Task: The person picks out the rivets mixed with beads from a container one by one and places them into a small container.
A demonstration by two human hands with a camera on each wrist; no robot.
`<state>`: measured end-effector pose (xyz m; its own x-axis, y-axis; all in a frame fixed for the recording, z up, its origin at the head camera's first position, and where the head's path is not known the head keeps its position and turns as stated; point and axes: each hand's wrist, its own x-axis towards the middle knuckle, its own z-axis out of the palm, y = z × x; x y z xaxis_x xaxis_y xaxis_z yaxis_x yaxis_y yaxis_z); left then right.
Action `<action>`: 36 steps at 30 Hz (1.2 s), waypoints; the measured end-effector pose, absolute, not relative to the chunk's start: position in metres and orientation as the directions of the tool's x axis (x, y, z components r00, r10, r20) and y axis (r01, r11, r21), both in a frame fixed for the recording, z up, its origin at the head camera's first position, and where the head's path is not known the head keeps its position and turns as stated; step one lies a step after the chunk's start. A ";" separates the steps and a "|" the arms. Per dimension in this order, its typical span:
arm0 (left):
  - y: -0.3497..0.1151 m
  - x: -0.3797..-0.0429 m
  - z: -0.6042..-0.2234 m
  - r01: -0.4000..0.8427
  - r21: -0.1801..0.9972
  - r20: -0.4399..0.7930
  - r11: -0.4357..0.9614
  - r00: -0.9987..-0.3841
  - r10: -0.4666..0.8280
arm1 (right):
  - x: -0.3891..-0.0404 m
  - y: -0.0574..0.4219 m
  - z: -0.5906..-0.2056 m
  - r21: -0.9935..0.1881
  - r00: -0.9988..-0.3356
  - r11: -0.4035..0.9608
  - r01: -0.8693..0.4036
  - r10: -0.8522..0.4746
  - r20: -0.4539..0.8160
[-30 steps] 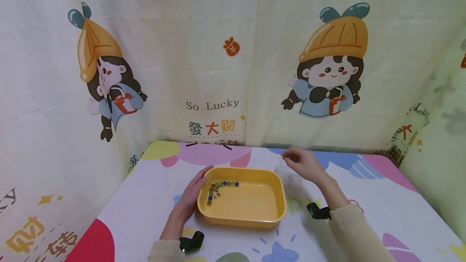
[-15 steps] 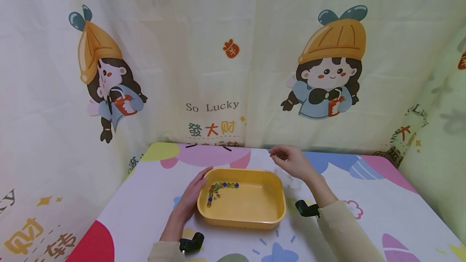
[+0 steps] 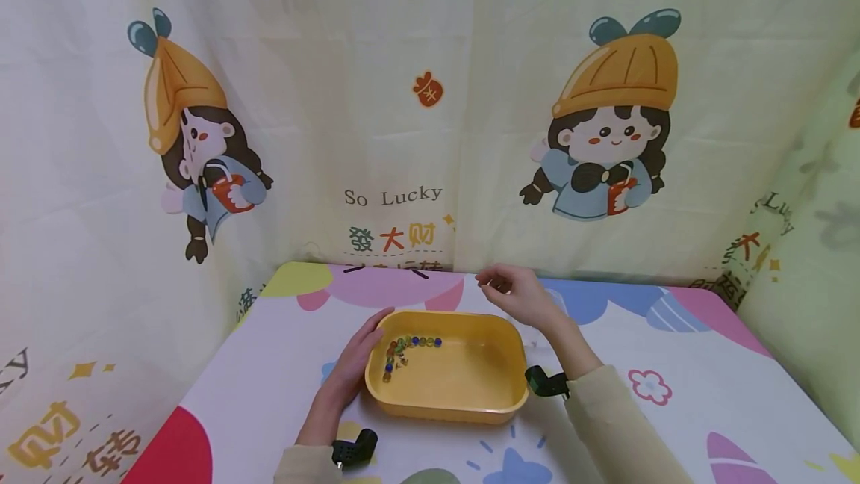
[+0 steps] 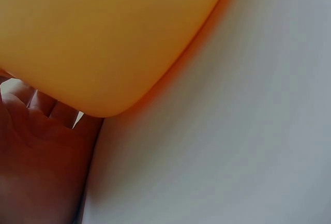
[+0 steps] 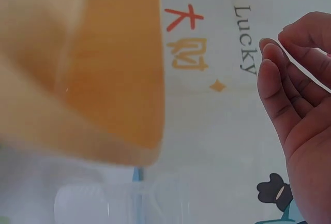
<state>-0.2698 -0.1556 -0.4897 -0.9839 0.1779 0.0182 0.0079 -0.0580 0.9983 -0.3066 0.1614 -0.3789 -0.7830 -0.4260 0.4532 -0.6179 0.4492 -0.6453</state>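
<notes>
A yellow plastic basin (image 3: 463,372) rests on the table. Colourful glass marbles (image 3: 430,342) line its back left corner, beside small dark bits (image 3: 401,359) too tiny to identify. My left hand (image 3: 352,361) holds the basin's left end, thumb at the rim and fingers along the outer wall; part of the palm shows in the left wrist view. Above and behind the basin's back right edge is my right hand (image 3: 517,296), apart from it. Its thumb and fingertips come close together in the right wrist view; whether something tiny sits between them cannot be seen.
A clear plastic box (image 5: 98,203) shows at the bottom of the right wrist view, mostly behind my right arm in the head view. A printed cloth (image 3: 497,133) hangs behind and at both sides. The table (image 3: 269,394) has a patterned cover.
My right hand has moved left, from over the clear box to behind the basin's back right edge. The left hand, basin and marbles stay in place.
</notes>
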 end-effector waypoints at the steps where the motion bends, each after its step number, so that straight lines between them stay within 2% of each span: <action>1: -0.156 -0.270 -0.490 0.005 0.998 0.015 -0.055 -0.984 0.175 | -0.306 0.159 -0.378 -0.646 -0.784 0.450 -0.616 -0.426 0.451; 15: -0.159 -0.270 -0.492 0.019 0.999 0.028 -0.050 -0.983 0.182 | -0.310 0.123 -0.377 -0.669 -0.765 0.395 -0.630 -0.468 0.443; 22: -0.158 -0.269 -0.489 0.016 0.999 0.026 -0.052 -0.983 0.182 | -0.313 0.109 -0.383 -0.658 -0.725 0.356 -0.664 -0.521 0.450; 29: -0.157 -0.268 -0.488 0.016 0.998 0.027 -0.058 -0.983 0.181 | -0.314 0.098 -0.396 -0.654 -0.714 0.353 -0.669 -0.551 0.432; 36: -0.155 -0.269 -0.489 0.011 0.998 0.022 -0.063 -0.982 0.185 | -0.316 0.090 -0.406 -0.648 -0.659 0.303 -0.699 -0.624 0.419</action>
